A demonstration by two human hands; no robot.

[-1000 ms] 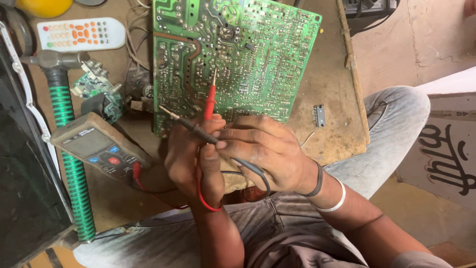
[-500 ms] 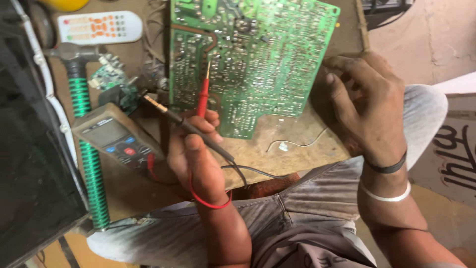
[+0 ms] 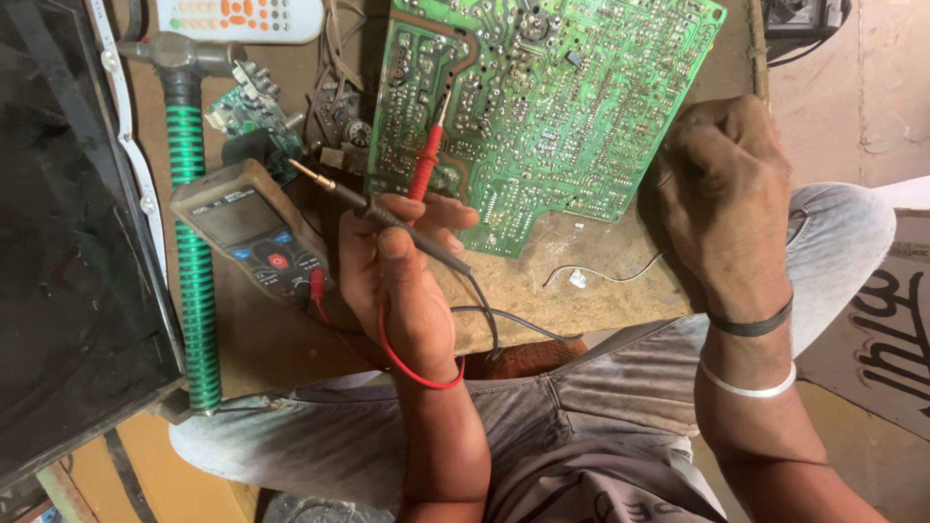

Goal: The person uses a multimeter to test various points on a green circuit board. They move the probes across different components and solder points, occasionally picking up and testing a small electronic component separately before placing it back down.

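Observation:
A large green circuit board (image 3: 552, 107) lies solder side up on a worn wooden board (image 3: 601, 276). My left hand (image 3: 402, 276) grips two meter probes: the red probe (image 3: 426, 160) points up with its tip on the circuit board, the black probe (image 3: 387, 218) points up-left, clear of it. Their red and black leads loop around my wrist toward a grey multimeter (image 3: 250, 228) lying just left of that hand. My right hand (image 3: 722, 199) rests at the circuit board's right edge, fingers curled on its rim.
A hammer with a green ribbed handle (image 3: 194, 252) lies left of the multimeter, beside a dark flat screen panel (image 3: 68, 252). A white remote control (image 3: 242, 17) sits at the top. Small green boards and loose parts (image 3: 257, 111) are next to the hammer head. A thin wire (image 3: 601, 276) lies on the wood.
My right hand left the probes and moved right to the circuit board's edge. My left hand now holds both probes alone, red tip still on the circuit board.

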